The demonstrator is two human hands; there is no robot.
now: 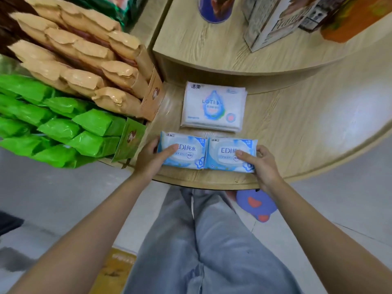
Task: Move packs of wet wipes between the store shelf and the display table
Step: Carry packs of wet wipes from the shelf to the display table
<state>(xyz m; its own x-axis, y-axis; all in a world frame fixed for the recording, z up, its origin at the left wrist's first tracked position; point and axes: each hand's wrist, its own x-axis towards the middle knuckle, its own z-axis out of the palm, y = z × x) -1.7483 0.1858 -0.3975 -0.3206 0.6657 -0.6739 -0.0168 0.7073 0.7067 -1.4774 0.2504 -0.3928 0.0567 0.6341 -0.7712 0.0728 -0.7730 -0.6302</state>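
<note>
Two blue-and-white packs of wet wipes lie side by side near the front edge of the round wooden display table (297, 128). My left hand (151, 159) grips the left pack (186, 149) at its left end, thumb on top. My right hand (259, 164) grips the right pack (227, 152) at its right end, thumb across its top. Both packs rest flat on the table and touch each other along their inner edges.
A white tissue pack marked LOTION (213, 107) lies just behind the two packs. Stacks of tan packs (84, 60) and green packs (59, 124) fill display boxes at the left. A raised upper tier (212, 49) behind carries boxes and a blue can (215, 9).
</note>
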